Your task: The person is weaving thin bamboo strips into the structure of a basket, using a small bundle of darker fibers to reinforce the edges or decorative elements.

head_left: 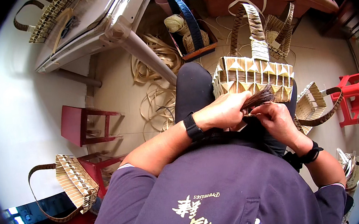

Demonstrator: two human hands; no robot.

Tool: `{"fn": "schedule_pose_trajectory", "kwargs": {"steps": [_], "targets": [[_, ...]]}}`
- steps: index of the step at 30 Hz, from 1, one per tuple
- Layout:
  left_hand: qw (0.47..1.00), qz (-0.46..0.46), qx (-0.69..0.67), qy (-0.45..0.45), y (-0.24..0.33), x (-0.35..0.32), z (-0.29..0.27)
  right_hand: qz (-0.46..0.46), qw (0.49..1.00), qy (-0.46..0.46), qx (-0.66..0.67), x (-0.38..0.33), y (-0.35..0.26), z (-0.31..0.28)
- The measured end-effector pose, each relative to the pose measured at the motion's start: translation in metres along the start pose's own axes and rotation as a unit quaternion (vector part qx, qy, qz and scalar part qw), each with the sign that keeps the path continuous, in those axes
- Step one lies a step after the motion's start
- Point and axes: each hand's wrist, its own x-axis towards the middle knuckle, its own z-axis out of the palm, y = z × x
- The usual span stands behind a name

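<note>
Fingers of both hands gathering a bundle of dark fibre strips over the lap.
Left hand (pixel 223 111) is curled tight around the bundle of dark strips (pixel 259 98), whose tips fan out beyond the knuckles toward the woven basket (pixel 252 74); right hand (pixel 276 118) pinches strands just beneath. Judged best: keep ends level, grip firm.

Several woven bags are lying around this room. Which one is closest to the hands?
The woven bag resting on the person's lap, just beyond the left hand and right hand. The other bags lie apart on the table and floor.
</note>
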Motion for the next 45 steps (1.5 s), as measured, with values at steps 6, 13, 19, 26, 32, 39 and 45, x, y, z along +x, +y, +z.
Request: {"fn": "schedule_pose_trajectory", "kwargs": {"steps": [6,13,19,26,32,39,45], "targets": [[0.947,0.122,0.194,0.224,-0.001,-0.005,0.020,-0.008,1.000,0.016,-0.025,0.002,0.000,0.005],[0.942,0.074,0.225,0.236,0.000,0.002,0.024,-0.057,0.997,0.016,-0.044,0.004,0.010,0.012],[0.907,0.076,0.314,0.270,0.001,0.007,0.032,-0.055,0.996,-0.009,-0.067,0.003,0.022,0.017],[0.924,0.067,0.258,0.273,0.010,0.002,0.038,-0.061,0.997,-0.006,-0.047,0.002,0.030,0.018],[0.943,0.111,0.147,0.277,0.003,0.008,0.031,-0.148,0.988,0.034,-0.036,-0.002,0.037,0.020],[0.962,0.098,0.164,0.193,0.000,-0.002,0.009,-0.226,0.966,0.026,-0.121,-0.006,0.032,0.020],[0.949,0.105,0.228,0.192,-0.005,-0.002,0.008,-0.242,0.966,0.041,-0.086,-0.002,0.022,0.020]]}}
